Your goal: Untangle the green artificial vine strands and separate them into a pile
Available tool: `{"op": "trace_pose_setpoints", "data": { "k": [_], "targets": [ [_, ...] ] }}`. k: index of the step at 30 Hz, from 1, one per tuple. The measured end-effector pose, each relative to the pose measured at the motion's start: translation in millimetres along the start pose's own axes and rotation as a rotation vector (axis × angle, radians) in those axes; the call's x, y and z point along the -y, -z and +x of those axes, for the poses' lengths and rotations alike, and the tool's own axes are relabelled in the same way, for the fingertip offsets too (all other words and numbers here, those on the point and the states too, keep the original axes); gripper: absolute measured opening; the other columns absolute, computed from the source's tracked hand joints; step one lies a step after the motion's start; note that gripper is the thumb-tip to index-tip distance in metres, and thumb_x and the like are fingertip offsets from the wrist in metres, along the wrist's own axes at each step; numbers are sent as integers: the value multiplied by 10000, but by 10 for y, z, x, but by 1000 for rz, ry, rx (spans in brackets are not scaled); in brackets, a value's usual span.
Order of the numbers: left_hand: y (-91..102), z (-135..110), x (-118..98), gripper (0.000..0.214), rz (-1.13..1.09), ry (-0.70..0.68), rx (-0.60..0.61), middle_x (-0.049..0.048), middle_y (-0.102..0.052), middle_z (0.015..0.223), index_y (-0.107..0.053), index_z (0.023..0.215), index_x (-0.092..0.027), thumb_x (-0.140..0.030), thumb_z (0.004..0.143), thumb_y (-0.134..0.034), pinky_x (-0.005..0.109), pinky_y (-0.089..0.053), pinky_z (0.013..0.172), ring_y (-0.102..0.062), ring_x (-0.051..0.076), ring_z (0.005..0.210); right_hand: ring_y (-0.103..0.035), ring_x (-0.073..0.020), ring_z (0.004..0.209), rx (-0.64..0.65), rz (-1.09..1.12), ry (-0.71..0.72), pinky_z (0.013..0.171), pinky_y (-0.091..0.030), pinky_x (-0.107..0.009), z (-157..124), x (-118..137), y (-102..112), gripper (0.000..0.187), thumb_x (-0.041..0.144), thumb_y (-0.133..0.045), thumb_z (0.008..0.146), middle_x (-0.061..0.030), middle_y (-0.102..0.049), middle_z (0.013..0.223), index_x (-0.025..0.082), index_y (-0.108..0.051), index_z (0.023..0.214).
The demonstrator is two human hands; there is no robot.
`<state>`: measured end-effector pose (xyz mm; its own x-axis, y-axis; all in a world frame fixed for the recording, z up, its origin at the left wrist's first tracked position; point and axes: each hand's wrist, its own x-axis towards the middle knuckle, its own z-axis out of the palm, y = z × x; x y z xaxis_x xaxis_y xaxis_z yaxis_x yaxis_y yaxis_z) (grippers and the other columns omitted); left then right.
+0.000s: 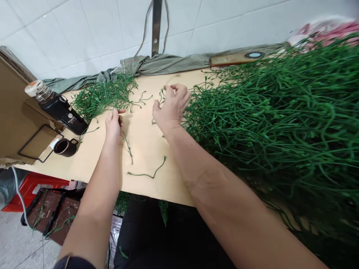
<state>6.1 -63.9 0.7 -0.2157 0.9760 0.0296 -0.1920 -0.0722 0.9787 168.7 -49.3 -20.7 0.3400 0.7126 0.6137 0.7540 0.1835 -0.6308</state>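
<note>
My left hand (pixel 113 121) is pinched shut on a thin green plastic stem (pixel 127 145) that trails toward me over the tan tabletop (pixel 146 142). My right hand (pixel 171 104) hovers at the edge of the big heap of green stems (pixel 280 123), its fingers curled and pinching a small green sprig (pixel 162 93). A smaller pile of green stems (pixel 101 97) lies just beyond my left hand. One loose stem (pixel 147 172) lies near the table's front edge.
A black thermos flask (pixel 57 106) lies tilted at the left beside its dark cup (pixel 65 147) and a brown cardboard box (pixel 17 112). Grey-green cloth (pixel 157 63) runs along the tiled wall. A red crate (pixel 30 186) sits on the floor below.
</note>
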Motion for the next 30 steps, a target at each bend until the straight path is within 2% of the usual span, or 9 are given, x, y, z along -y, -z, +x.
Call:
{"op": "trace_pose_setpoints", "data": {
  "k": [3, 7, 10, 14, 17, 20, 26, 28, 30],
  "targets": [
    [-43, -32, 38, 276, 104, -31, 118, -56, -422, 453, -603, 698, -146, -333, 867, -492, 168, -261, 387, -379, 29, 365, -294, -355, 1243, 52, -52, 122, 977, -300, -583, -49, 129, 59, 344, 311, -419, 858, -186, -343, 1293, 137, -513, 1140],
    [-53, -60, 93, 244, 142, -49, 245, -42, -493, 491, -602, 701, -143, -324, 847, -528, 161, -324, 443, -444, 36, 413, -404, -294, 1149, 321, -5, 200, 993, -352, -457, -129, 347, 74, 323, 233, -427, 833, -153, -492, 1189, 111, -551, 1106],
    [-59, -72, 114, 250, 120, -32, 261, -43, -508, 492, -569, 665, -147, -325, 839, -542, 163, -360, 469, -452, 43, 425, -489, -249, 1018, 459, 70, 202, 923, -394, -382, -168, 412, 43, 300, 204, -409, 832, -134, -588, 1050, 102, -560, 1070],
    [-72, -71, 108, 265, 103, -20, 247, -20, -550, 532, -575, 662, -139, -345, 828, -556, 165, -374, 484, -502, 53, 479, -518, -186, 813, 464, 194, 108, 764, -409, -313, -179, 369, -6, 194, 255, -407, 851, -93, -607, 865, 143, -563, 876],
    [-54, -43, 114, 266, 108, -29, 207, -13, -558, 550, -579, 664, -143, -368, 806, -581, 163, -354, 465, -521, 57, 500, -485, -152, 714, 490, 257, 102, 669, -372, -271, -191, 354, -14, 143, 261, -436, 836, -55, -581, 772, 166, -540, 806],
    [-25, -14, 122, 300, 114, -51, 163, -40, -475, 483, -544, 601, -144, -380, 765, -629, 161, -313, 423, -450, 38, 426, -454, -143, 653, 527, 220, 124, 621, -326, -265, -212, 384, 7, 166, 299, -443, 842, -42, -564, 723, 174, -532, 779],
    [-7, 9, 95, 354, 11, 32, 100, -91, -204, 398, -479, 574, -163, -413, 811, -562, 165, -212, 338, -218, 23, 315, -506, -168, 662, 566, 85, 136, 601, -266, -283, -240, 487, 55, 301, 359, -350, 897, -69, -622, 762, 177, -560, 784],
    [0, 37, 91, 349, -46, 48, 22, -94, -199, 407, -442, 595, -175, -420, 818, -551, 165, -220, 344, -220, 26, 318, -547, -188, 712, 596, 52, 198, 609, -264, -292, -275, 562, 59, 310, 332, -328, 902, -85, -650, 823, 173, -581, 820],
    [9, 73, 89, 337, -101, 34, -71, -93, -261, 429, -413, 616, -178, -403, 820, -558, 159, -253, 370, -262, 23, 343, -578, -207, 773, 655, 43, 290, 623, -272, -299, -325, 653, 61, 312, 306, -321, 901, -98, -667, 888, 167, -597, 858]
  ]
}}
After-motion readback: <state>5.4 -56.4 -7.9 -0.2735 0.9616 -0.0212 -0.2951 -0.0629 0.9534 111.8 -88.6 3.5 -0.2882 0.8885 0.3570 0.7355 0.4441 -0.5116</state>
